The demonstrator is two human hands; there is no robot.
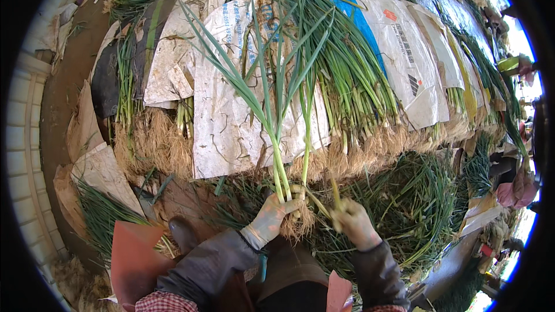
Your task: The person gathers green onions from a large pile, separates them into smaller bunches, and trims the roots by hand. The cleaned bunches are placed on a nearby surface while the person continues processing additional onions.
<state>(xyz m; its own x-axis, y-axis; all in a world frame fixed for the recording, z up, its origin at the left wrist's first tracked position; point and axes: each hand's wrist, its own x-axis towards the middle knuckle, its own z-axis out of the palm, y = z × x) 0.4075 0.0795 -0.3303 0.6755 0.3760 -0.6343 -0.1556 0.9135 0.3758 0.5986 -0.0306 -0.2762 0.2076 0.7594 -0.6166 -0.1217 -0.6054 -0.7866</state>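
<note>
My left hand [265,221], in a pale thin glove, grips a few green onions [282,173] low on their white stems. Their pale brown roots [298,224] hang below the fingers, and the green leaves fan out away from me. To the right, my gloved right hand [356,227] is blurred by motion. Its fingers are closed on a yellowish peeled leaf [318,203] that stretches toward the base of the onions. Beyond both hands lies a long row of green onions [355,91], roots toward me, partly covered by white woven sacks [260,138].
Stripped leaves [399,208] are heaped at the right below the row. More green onions [102,208] lie at the left beside a sack. Wet floor [65,104] runs along a pale panelled wall [26,147]. Another person [518,188] is at the far right.
</note>
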